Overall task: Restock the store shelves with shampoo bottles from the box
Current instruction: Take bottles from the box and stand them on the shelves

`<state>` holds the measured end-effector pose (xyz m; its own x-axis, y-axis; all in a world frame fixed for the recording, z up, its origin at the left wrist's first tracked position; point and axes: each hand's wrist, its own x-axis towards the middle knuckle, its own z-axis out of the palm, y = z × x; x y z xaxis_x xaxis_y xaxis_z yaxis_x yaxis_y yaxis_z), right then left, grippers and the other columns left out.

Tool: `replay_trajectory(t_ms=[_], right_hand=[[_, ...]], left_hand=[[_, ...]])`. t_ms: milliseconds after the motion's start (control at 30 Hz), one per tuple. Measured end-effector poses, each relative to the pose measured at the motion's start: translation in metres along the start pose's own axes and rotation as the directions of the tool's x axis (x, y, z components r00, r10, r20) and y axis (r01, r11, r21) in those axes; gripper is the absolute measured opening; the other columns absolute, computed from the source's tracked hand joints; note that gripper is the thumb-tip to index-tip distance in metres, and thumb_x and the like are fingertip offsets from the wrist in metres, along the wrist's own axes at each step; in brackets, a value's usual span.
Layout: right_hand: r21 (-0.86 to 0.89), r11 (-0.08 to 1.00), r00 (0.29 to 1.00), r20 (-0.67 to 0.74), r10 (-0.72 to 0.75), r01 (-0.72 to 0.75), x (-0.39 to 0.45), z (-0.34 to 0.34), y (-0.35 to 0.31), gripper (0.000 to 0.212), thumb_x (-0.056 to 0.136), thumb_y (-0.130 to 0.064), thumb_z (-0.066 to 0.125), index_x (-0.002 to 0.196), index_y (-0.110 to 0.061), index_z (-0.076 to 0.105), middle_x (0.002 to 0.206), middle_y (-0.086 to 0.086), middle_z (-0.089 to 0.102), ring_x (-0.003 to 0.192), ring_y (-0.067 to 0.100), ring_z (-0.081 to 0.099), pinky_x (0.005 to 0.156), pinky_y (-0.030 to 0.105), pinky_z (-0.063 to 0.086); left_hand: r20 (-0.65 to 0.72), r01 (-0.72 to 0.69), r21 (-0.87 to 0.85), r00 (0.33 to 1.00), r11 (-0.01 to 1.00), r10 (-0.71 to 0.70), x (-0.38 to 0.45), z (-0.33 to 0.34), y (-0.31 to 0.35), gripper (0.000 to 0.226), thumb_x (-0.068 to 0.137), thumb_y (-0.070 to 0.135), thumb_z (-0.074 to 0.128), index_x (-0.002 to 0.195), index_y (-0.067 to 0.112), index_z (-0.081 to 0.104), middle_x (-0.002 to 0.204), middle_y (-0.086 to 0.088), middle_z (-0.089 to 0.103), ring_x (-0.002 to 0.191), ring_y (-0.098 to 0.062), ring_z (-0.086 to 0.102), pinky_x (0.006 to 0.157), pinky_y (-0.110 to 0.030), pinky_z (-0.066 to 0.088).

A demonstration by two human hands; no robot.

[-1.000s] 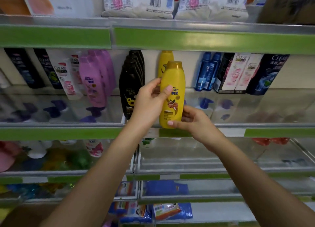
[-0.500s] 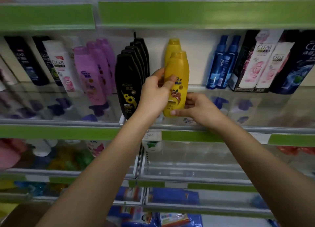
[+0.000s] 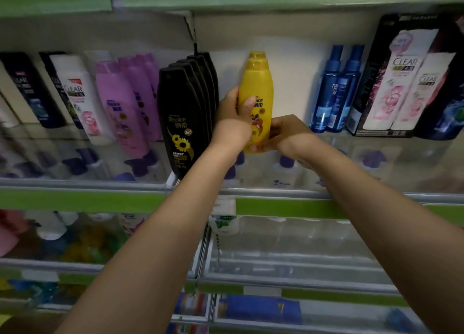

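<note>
Two yellow shampoo bottles show on the glass shelf point(image 3: 376, 163), one behind the other, beside five black bottles point(image 3: 182, 118). Front yellow bottle point(image 3: 258, 87): upright, gold cap, flower label. Left hand point(image 3: 232, 119) wraps its side; right hand point(image 3: 278, 130) cups its base, both grips clamped.

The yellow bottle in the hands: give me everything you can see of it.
The yellow bottle looks like glossy plastic, with a darker golden cap and a front label showing blue lettering and a brown fruit or nut picture. It stands upright over the glass shelf, directly in front of another yellow bottle. The left hand wraps its left side, the right hand its lower right. Its base is hidden.
</note>
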<state>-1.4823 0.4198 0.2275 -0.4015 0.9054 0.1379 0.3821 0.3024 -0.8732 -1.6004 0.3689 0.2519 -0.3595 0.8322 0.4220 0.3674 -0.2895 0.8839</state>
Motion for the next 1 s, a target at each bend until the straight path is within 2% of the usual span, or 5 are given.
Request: replay_trajectory(t_ms=[133,267,633,867,1000], right_hand=[[-0.051,0.999,1.0,-0.011,0.012,-0.012,0.02,-0.002,0.008,0.043,0.063,-0.012,0.089,0.103,-0.01,0.074,0.1,0.007,0.074,0.1,0.027,0.068,0.095,0.044,0.053],[-0.064,0.997,0.999,-0.005,0.032,-0.032,0.032,-0.004,0.012,0.046,0.062,-0.017,0.089,0.105,-0.014,0.073,0.102,0.005,0.074,0.1,0.025,0.068,0.096,0.043,0.052],[0.006,1.0,1.0,0.014,0.013,-0.013,0.043,-0.004,0.018,0.05,0.064,-0.013,0.088,0.111,-0.012,0.071,0.104,0.005,0.073,0.101,0.025,0.068,0.096,0.042,0.053],[0.023,0.999,0.999,0.02,0.024,-0.025,0.045,-0.004,0.019,0.05,0.065,-0.013,0.088,0.112,-0.012,0.07,0.105,0.004,0.074,0.101,0.023,0.068,0.097,0.041,0.052],[0.036,0.999,0.999,0.015,0.041,-0.041,0.044,-0.003,0.019,0.049,0.067,-0.011,0.086,0.113,-0.012,0.07,0.106,0.005,0.073,0.102,0.022,0.068,0.098,0.04,0.051]], left_hand=[[-0.024,0.034,-0.012,0.999,0.999,-0.034,0.017,0.01,-0.003,0.028,0.099,0.019,0.043,0.121,0.006,0.054,0.111,-0.011,0.064,0.096,-0.022,0.062,0.081,-0.03,0.051],[-0.036,0.052,-0.038,0.998,0.998,-0.053,0.025,0.016,-0.008,0.027,0.099,0.019,0.045,0.122,0.009,0.055,0.113,-0.011,0.064,0.099,-0.024,0.062,0.087,-0.036,0.052],[-0.053,0.042,-0.048,0.998,0.998,-0.045,0.033,0.02,-0.014,0.031,0.099,0.022,0.045,0.126,0.009,0.053,0.114,-0.011,0.063,0.1,-0.023,0.062,0.087,-0.038,0.053],[-0.047,0.056,-0.072,0.997,0.996,-0.059,0.037,0.021,-0.019,0.032,0.099,0.024,0.045,0.127,0.01,0.051,0.116,-0.011,0.062,0.099,-0.021,0.063,0.081,-0.032,0.054],[-0.046,0.066,-0.076,0.996,0.995,-0.07,0.037,0.021,-0.02,0.035,0.1,0.027,0.043,0.132,0.012,0.048,0.119,-0.009,0.061,0.103,-0.021,0.062,0.085,-0.036,0.054]])
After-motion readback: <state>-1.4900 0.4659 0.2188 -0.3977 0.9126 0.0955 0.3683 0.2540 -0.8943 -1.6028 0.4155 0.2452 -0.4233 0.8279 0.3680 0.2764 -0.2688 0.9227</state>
